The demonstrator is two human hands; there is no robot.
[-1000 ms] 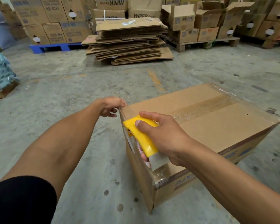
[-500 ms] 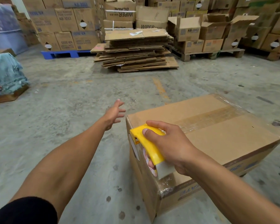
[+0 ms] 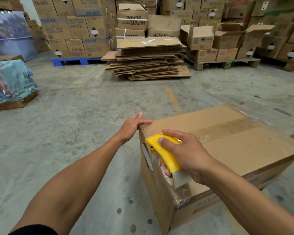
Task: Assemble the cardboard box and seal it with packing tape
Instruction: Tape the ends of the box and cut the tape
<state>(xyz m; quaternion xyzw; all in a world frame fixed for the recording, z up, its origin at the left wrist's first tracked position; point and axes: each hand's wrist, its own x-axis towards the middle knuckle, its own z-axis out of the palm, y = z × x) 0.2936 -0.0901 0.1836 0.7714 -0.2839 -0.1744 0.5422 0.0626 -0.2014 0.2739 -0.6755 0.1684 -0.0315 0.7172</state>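
Standing on the concrete floor before stacked warehouse cartons, the cardboard box looks stiff yet light — best braced at its corners — with the right hand clasping the yellow tape dispenser at the near edge and the left hand resting spread-fingered on the corner.

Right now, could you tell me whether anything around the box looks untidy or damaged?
The flattened cardboard stack behind is skewed, sheets jutting out unevenly. The tape at the box's near corner is wrinkled.
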